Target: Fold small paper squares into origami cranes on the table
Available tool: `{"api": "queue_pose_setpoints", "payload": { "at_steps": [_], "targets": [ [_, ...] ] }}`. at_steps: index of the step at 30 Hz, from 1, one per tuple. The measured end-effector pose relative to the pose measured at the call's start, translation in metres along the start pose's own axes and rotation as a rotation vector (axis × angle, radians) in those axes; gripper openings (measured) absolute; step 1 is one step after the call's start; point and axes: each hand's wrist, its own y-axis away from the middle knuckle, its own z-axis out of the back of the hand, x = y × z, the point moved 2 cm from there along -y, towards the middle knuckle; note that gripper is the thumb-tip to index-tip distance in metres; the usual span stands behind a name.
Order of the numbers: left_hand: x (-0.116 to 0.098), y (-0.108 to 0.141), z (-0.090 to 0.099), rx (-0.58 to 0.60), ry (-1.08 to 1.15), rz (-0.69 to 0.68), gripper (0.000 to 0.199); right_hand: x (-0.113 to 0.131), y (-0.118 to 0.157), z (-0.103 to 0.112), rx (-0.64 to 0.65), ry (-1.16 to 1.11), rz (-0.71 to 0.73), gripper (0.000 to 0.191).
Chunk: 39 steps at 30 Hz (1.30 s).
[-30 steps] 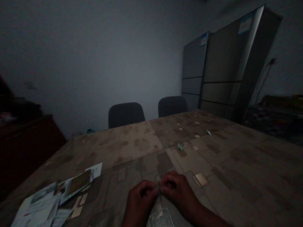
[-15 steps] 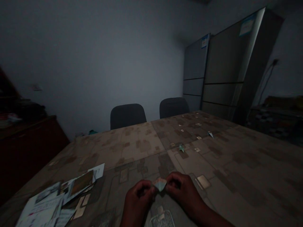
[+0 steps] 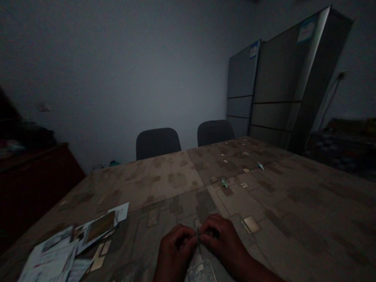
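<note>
At the near middle of the table, my left hand (image 3: 177,248) and my right hand (image 3: 221,239) meet with their fingertips nearly touching. Both pinch a small folded paper (image 3: 198,237) between them, seen almost edge-on as a thin upright sliver. Most of the paper is hidden by my fingers. Farther up the table stands a small green folded-paper figure (image 3: 224,183). Beyond it to the right lies a pale folded paper piece (image 3: 261,166).
A patterned cloth covers the table (image 3: 173,180). Loose printed papers (image 3: 55,258) and a brown card (image 3: 101,226) lie at the left. Two dark chairs (image 3: 158,143) stand at the far edge. A tall refrigerator (image 3: 276,86) is at the back right, a dark red cabinet (image 3: 35,188) at the left.
My hands have come closer together. The paper, spread in a fan shape before with its pale face showing, is now narrowed to a thin edge between my fingers.
</note>
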Motion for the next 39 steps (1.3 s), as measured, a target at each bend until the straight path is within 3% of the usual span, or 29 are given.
{"api": "queue_pose_setpoints", "payload": {
  "at_steps": [10,17,39],
  "targets": [
    [0.013,-0.006,0.009,-0.037,0.121,0.195,0.017,-0.007,-0.003,0.008,-0.021,-0.125,-0.175,0.008],
    [0.008,-0.001,0.001,0.015,0.051,0.124,0.009,-0.002,0.0,0.001,-0.001,-0.079,-0.071,0.015],
    [-0.004,0.001,0.003,0.064,0.063,0.142,0.009,-0.001,0.002,0.002,0.012,-0.079,-0.061,0.013]
  ]
}}
